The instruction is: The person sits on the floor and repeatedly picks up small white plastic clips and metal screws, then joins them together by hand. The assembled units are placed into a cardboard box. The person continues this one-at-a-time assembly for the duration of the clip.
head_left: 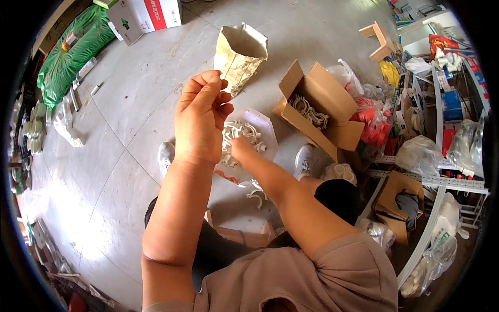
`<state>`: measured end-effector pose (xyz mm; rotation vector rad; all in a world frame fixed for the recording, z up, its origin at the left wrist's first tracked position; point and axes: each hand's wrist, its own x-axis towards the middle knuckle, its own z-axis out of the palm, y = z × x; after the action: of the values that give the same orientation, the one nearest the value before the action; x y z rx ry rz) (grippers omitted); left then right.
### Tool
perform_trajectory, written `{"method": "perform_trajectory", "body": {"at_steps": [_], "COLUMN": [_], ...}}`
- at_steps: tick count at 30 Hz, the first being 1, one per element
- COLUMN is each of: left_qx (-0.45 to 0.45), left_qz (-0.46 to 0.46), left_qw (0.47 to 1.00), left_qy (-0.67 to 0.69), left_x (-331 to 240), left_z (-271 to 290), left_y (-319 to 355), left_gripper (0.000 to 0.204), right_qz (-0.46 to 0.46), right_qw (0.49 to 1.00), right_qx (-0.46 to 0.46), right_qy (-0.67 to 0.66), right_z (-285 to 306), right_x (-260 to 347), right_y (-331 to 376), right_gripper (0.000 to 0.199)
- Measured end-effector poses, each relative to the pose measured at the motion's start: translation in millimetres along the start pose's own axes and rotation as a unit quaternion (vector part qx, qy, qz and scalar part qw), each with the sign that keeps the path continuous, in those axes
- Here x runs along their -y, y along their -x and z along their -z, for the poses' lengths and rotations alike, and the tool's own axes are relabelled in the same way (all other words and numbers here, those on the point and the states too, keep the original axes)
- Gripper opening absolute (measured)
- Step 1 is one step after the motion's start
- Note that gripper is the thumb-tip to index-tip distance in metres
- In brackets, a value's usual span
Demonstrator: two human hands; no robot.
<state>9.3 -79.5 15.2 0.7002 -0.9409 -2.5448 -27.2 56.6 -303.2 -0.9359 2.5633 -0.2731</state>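
My left hand (200, 117) is raised in front of me, its fingers curled and the thumb and forefinger pinched together. Anything between those fingertips is hidden or too small to make out. Lower down, my right hand (240, 147) reaches into a pile of white plastic pipe clips (248, 131), and its fingers are lost among them. The pile lies on a pale, angular plastic tray (266, 122) between my feet. A few loose clips (255, 197) lie nearer to me, by the tray's edge. Beyond my left hand stands an open, crumpled beige sack (240, 54).
To the right, an open cardboard box (332, 96) holds more clips. Plastic bags (375, 125) and metal shelving (442, 182) crowd the right side. A green plastic bag (73, 52) and a white-and-red carton (150, 15) sit at the far left. A small wooden stool (378, 41) stands far right.
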Motion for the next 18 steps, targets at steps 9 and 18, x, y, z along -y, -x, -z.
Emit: {"method": "perform_trajectory", "body": {"at_steps": [9,18], "left_qx": [-0.003,0.05], "left_qz": [-0.002,0.029], "left_qw": [1.0,0.993], "left_qy": [0.03,-0.099], "left_x": [-12.5,8.5], "left_z": [8.6,-2.9], "left_y": [1.1,0.8], "left_gripper": [0.008,0.011], "right_qz": [-0.103,0.036], "right_qw": [0.821,0.657], "right_qx": [0.127,-0.028], "right_qy": [-0.547,-0.752], "right_z": [183.1,273.0], "right_x": [13.1,51.9], "right_y": [53.5,103.6], "right_gripper": [0.048,0.049]}}
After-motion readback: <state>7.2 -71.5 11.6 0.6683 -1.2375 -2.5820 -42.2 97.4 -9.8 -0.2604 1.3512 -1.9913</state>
